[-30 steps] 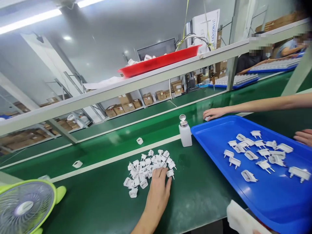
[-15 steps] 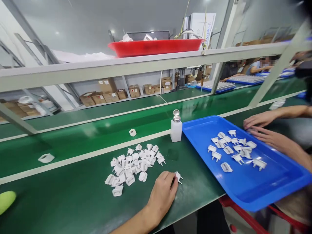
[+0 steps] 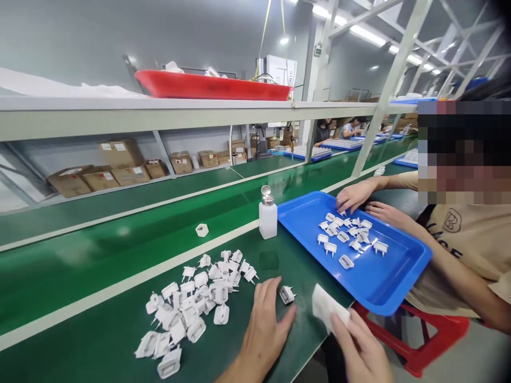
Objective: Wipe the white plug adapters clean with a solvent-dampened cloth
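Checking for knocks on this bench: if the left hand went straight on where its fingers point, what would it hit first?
The left hand would probably meet the blue tray edge first, just missing the loose white plug; depth is unclear.

Single camera, worn on my head above my left hand [image 3: 263, 335] and right hand [image 3: 361, 348], faces forward and down, close over the green workbench [image 3: 99, 298].

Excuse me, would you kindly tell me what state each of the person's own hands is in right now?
Left hand: open, beside a white plug adapter, not holding it.
Right hand: closed, holding a white cloth.
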{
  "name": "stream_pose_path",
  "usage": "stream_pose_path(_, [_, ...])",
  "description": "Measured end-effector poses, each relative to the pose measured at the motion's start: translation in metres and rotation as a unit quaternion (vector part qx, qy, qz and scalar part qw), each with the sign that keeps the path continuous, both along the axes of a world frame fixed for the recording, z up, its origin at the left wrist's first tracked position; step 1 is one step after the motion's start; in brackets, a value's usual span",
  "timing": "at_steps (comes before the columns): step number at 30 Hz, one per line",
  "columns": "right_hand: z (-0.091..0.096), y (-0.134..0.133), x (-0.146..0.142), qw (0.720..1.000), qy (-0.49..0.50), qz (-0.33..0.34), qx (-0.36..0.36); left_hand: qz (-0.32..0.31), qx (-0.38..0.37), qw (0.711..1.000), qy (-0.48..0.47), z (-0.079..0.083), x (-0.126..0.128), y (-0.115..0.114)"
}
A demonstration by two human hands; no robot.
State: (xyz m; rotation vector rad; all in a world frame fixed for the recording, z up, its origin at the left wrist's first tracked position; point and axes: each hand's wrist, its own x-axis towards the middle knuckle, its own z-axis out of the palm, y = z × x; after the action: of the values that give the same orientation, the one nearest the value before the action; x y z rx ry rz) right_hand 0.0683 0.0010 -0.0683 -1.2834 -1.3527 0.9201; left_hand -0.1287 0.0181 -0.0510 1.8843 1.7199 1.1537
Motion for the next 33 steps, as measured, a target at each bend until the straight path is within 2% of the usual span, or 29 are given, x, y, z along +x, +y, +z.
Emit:
stream_pose_path(1, [0.0, 0.012, -0.007, 0.996, -0.059, 0.018, 0.069, -0.017, -0.007, 1.0, -0.001, -0.002, -0.001, 0.002])
stream_pose_path(3, [0.001, 0.027, -0.016, 0.969, -0.162, 0.109, 0.15, -0.045, -0.024, 0.999, -0.008, -0.004, -0.003, 0.005])
stream_pose_path(6, [-0.003, 0.031, -0.021, 0.92, -0.263, 0.212, 0.197, -0.053, -0.048, 0.997, -0.028, -0.003, -0.003, 0.008])
stream_pose_path(8, [-0.01, 0.03, -0.021, 0.904, -0.288, 0.227, 0.219, -0.045, -0.061, 0.996, -0.047, -0.002, -0.003, 0.009])
stream_pose_path(12, [-0.016, 0.034, -0.018, 0.909, -0.271, 0.241, 0.205, -0.044, -0.071, 0.995, -0.049, -0.002, -0.002, 0.009])
stream_pose_path(17, [0.005, 0.052, -0.019, 0.92, -0.245, 0.282, 0.119, -0.067, -0.056, 0.996, -0.016, -0.003, -0.002, 0.008])
stream_pose_path(22, [0.018, 0.067, -0.024, 0.919, -0.245, 0.289, 0.108, -0.087, -0.047, 0.995, 0.021, -0.008, -0.002, 0.008])
stream_pose_path(27, [0.013, 0.074, -0.029, 0.922, -0.259, 0.266, 0.114, -0.09, -0.032, 0.995, 0.034, -0.017, -0.003, 0.008])
stream_pose_path(33, [-0.008, 0.054, -0.026, 0.916, -0.278, 0.243, 0.158, -0.088, -0.048, 0.995, 0.001, -0.013, -0.002, 0.005])
